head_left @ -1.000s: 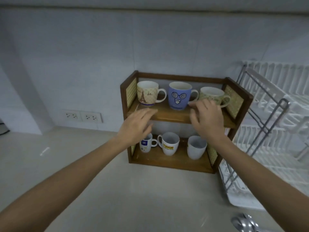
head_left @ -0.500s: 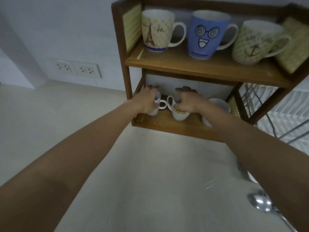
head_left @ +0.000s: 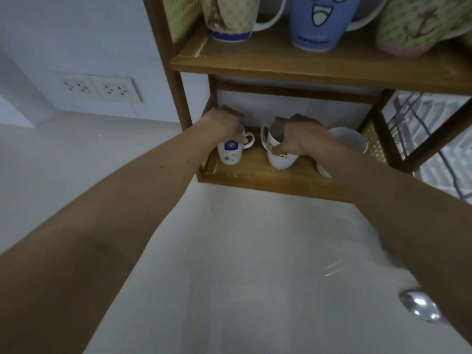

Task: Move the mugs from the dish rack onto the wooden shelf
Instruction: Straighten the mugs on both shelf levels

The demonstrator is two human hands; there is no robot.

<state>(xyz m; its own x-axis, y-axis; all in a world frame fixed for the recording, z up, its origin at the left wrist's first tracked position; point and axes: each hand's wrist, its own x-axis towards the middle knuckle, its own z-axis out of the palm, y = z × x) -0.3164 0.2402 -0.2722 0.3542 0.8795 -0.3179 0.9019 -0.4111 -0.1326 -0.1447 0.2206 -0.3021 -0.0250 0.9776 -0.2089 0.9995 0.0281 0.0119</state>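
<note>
The top edge cuts off the three tall mugs on the upper board of the brown two-tier wooden shelf [head_left: 306,65], so none of their rims shows. They are a cream mug with a tower print [head_left: 229,19] on the left, a blue mug with a cartoon face [head_left: 319,24] in the middle and a pale green patterned mug [head_left: 413,31] on the right. On the lower board, the plain white mug [head_left: 350,141] at the right is half hidden behind the right forearm. The white wire dish rack [head_left: 439,149] appears only in blurred pieces through and past the shelf's right side frame. A shiny metal object [head_left: 419,307] at the near right is partly covered by the same arm and too blurred to name.

The left hand [head_left: 222,121] curls down over the rim of the small white mug with a blue badge [head_left: 229,153] at the left of the lower board, and its fingertips are out of sight. The right hand [head_left: 298,137] grips the rim of the white mug with a yellow label [head_left: 279,157] in the middle, fingers bent over the opening and covering part of the label. Both held mugs sit upright on the lower board, near each other but apart.

The shelf stands on the pale grey bench [head_left: 229,251], with two white wall sockets [head_left: 102,88] at the far left.
</note>
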